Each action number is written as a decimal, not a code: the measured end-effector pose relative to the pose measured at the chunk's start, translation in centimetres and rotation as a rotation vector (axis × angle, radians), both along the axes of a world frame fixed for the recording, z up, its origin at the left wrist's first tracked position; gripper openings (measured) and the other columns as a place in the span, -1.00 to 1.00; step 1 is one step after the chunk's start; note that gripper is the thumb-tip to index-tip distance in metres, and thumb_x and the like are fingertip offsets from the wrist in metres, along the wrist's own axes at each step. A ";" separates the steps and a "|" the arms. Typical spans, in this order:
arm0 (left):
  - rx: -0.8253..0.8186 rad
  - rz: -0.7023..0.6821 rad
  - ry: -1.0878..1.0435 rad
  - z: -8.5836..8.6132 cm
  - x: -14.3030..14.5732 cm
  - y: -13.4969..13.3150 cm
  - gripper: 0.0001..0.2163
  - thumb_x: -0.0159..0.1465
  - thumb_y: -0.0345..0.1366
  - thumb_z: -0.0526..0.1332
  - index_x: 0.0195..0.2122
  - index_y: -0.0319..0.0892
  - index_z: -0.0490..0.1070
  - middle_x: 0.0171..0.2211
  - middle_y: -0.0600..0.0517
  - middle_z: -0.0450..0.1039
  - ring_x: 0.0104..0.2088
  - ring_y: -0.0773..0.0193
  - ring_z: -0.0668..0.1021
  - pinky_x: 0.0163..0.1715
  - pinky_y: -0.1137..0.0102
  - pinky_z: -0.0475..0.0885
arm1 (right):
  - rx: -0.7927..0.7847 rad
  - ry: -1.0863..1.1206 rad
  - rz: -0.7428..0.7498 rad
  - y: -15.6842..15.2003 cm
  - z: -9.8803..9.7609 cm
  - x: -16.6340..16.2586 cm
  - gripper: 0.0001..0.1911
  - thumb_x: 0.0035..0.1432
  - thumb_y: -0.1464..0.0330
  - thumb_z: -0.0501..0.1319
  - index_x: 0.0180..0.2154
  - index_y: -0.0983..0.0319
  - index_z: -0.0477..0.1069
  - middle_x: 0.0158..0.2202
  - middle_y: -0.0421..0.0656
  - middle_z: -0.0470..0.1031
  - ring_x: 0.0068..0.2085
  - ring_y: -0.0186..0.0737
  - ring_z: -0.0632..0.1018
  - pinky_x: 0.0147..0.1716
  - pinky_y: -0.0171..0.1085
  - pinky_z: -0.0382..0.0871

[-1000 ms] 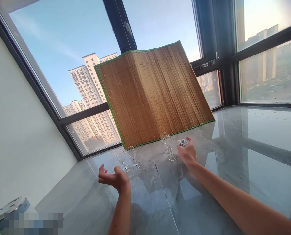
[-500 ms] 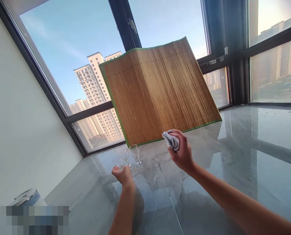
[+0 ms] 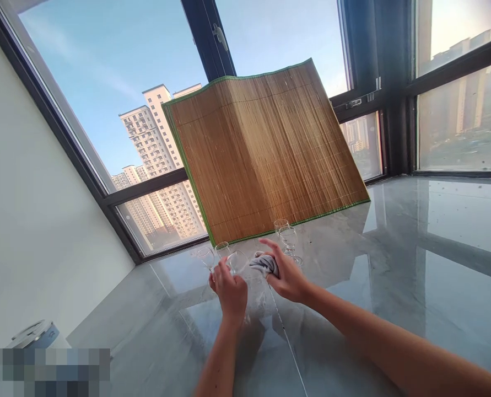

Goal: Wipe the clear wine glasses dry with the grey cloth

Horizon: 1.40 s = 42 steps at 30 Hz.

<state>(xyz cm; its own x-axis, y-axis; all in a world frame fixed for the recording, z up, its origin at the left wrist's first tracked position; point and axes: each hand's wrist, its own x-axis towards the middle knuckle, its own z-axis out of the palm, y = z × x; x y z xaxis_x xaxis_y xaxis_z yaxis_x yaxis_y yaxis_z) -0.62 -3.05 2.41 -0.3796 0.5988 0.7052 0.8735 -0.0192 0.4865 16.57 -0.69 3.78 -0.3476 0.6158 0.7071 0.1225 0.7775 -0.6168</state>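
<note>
My left hand is closed around a clear stemmed wine glass, its bowl facing the cloth. In my right hand is a bunched grey-white cloth, close beside that bowl; whether they touch I cannot tell. The right index finger sticks out past the cloth. Beyond my left hand stand two more wine glasses, a left one and a right one. Just behind my right hand are another two, a nearer glass and a farther glass, their lower parts partly covered by the hand.
A bamboo mat with green edging leans against the dark window frame behind the glasses. The glossy grey tiled surface spreads beneath my arms. At the lower left is a white and blue container, partly blurred out. A white wall borders the left.
My left hand has shifted right, with a glass in it. My right hand has moved left and down, bringing the cloth near that glass. Two glasses behind the right hand have come into view.
</note>
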 end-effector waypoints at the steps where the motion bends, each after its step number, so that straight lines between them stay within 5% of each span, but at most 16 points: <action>1: -0.044 -0.024 0.070 -0.1 0.4 -0.1 -0.48 0.03 -0.60 0.00 0.03 -0.12 0.27 -0.18 -0.04 0.38 -0.03 0.13 0.42 0.19 0.10 0.03 | -0.004 0.015 0.033 -0.2 0.1 0.0 -0.13 -0.11 0.64 0.09 0.24 0.14 -0.08 -0.33 -0.24 0.45 -0.37 -0.28 0.41 -0.28 -0.28 0.25; 8: -0.166 -0.096 0.282 -0.7 0.7 -0.1 -0.44 -0.04 -0.64 0.01 0.00 -0.13 0.36 -0.17 -0.06 0.43 -0.03 0.13 0.45 0.21 0.13 0.01 | -0.044 0.045 0.145 -0.7 0.1 -0.7 -0.20 -0.06 0.65 0.06 0.22 0.14 -0.04 -0.34 -0.27 0.43 -0.40 -0.34 0.37 -0.34 -0.33 0.24; 18: -0.144 -0.245 0.294 -0.1 1.4 -0.7 -0.44 -0.04 -0.64 0.01 -0.01 -0.10 0.32 -0.19 -0.02 0.41 -0.06 0.14 0.46 0.22 0.14 0.00 | -0.076 0.011 -0.293 1.9 -1.1 -0.2 -0.35 0.00 0.57 0.08 0.15 0.14 0.10 -0.21 -0.17 0.52 -0.30 -0.23 0.48 -0.28 -0.27 0.27; 31: -0.167 -0.129 0.034 -1.0 0.8 0.2 -0.61 0.19 -0.56 -0.03 0.03 -0.17 0.23 -0.15 -0.10 0.41 -0.03 0.10 0.44 0.04 0.17 0.15 | -0.330 0.260 -0.039 1.4 -1.5 -1.1 -0.55 -0.02 0.53 0.08 -0.04 0.17 0.17 -0.43 -0.30 0.38 -0.50 -0.37 0.30 -0.52 -0.39 0.15; 42: -0.215 -0.228 0.250 -1.0 0.6 0.0 -0.52 0.07 -0.63 0.01 -0.01 -0.13 0.33 -0.18 -0.07 0.42 -0.08 0.11 0.44 0.03 0.21 0.17 | -0.456 0.097 0.116 1.5 -1.4 -0.7 -0.48 -0.05 0.52 0.12 0.01 0.20 0.24 -0.51 -0.35 0.29 -0.59 -0.44 0.29 -0.61 -0.44 0.17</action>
